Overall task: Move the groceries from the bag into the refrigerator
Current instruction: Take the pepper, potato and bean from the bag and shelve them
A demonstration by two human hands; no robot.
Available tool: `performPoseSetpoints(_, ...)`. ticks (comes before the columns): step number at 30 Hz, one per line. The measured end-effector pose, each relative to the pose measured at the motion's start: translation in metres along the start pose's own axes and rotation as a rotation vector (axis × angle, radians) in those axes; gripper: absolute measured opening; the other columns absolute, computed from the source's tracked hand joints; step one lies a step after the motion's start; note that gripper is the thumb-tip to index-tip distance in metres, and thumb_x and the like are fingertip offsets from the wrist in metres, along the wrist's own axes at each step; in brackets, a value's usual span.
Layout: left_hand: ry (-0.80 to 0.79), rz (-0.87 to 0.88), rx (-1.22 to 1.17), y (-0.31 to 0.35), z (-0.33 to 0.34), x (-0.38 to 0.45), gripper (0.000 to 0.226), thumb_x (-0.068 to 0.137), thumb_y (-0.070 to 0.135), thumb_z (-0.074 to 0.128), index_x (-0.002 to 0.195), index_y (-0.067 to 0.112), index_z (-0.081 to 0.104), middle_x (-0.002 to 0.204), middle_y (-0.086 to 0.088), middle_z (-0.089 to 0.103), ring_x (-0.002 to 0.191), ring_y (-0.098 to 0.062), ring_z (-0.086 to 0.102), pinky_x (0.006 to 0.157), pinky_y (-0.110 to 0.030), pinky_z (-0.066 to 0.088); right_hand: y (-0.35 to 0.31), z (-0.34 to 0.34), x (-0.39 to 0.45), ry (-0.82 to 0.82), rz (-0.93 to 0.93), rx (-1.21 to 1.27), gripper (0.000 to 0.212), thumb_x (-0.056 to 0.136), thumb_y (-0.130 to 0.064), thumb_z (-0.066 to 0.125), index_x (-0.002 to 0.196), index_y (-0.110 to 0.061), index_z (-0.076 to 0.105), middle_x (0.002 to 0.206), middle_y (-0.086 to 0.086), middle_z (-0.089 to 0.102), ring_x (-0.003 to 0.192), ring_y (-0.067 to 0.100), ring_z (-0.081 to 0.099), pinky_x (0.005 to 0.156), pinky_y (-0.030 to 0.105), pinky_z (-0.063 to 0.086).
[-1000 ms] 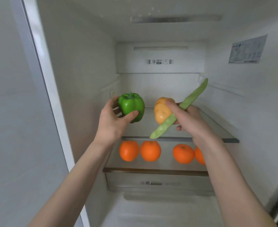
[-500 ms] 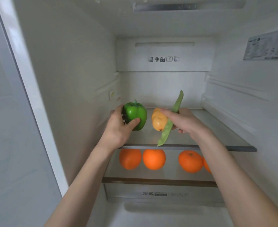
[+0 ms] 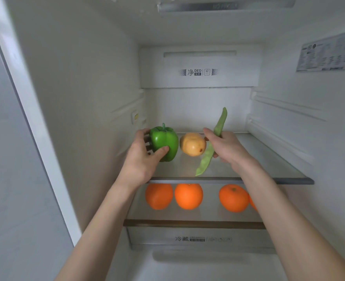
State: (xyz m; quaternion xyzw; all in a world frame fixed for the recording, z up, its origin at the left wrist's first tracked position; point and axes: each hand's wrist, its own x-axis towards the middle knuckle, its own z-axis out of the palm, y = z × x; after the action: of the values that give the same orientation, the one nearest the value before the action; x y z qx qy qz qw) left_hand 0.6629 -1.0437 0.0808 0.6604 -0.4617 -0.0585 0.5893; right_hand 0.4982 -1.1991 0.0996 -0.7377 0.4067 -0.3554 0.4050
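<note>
Left hand [image 3: 141,159] grips glossy, lobed green bell pepper [image 3: 164,144] over upper glass shelf [image 3: 269,159], 9 o'clock side. Right hand [image 3: 226,148] clutches smooth yellow potato-like tuber [image 3: 192,147] plus flat, matte bean pod [image 3: 210,147] together. Risk: doubled grip slips, rounded tuber rolls off slick shelf. Oranges [image 3: 188,196] sit on the shelf below.

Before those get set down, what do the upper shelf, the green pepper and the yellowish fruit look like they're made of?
Upper shelf: looks like clear glass with a grey metal-look front trim; the oranges below show through it. Green pepper: very glossy and evenly coloured, possibly a plastic replica, though that can't be confirmed. Yellowish fruit: smooth, soft sheen, real or imitation unclear.
</note>
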Motion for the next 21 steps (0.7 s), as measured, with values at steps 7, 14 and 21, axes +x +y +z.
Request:
performPoseSetpoints(7, -0.016, -0.004, 0.04, 0.003, -0.003, 0.0, 0.068, 0.087, 0.021, 0.082, 0.144, 0.018, 0.045, 0.127, 0.005, 0.057, 0.113, -0.021, 0.067, 0.098, -0.038, 0.057, 0.01, -0.022, 0.004, 0.141, -0.07, 0.178, 0.037, 0.092, -0.045, 0.073, 0.108, -0.013, 0.062, 0.093, 0.003, 0.067, 0.077, 0.022, 0.071, 0.081, 0.044, 0.063)
performPoseSetpoints(14, 0.076, 0.037, 0.154, 0.0, -0.004, -0.003, 0.067, 0.088, 0.026, 0.081, 0.144, 0.019, 0.045, 0.126, 0.008, 0.055, 0.113, -0.01, 0.057, 0.095, -0.029, 0.048, 0.023, -0.059, 0.014, 0.132, -0.037, -0.288, 0.035, 0.089, -0.038, 0.076, 0.111, -0.013, 0.067, 0.089, 0.003, 0.076, 0.089, 0.026, 0.071, 0.086, 0.039, 0.057)
performPoseSetpoints(21, 0.12, 0.052, 0.232, 0.0, -0.002, -0.004, 0.066, 0.088, 0.03, 0.081, 0.142, 0.018, 0.045, 0.134, 0.002, 0.061, 0.113, -0.017, 0.062, 0.092, -0.031, 0.049, 0.028, -0.053, 0.012, 0.213, -0.053, -0.603, 0.034, 0.089, -0.032, 0.072, 0.102, 0.0, 0.075, 0.095, 0.017, 0.074, 0.084, 0.035, 0.066, 0.076, 0.038, 0.054)
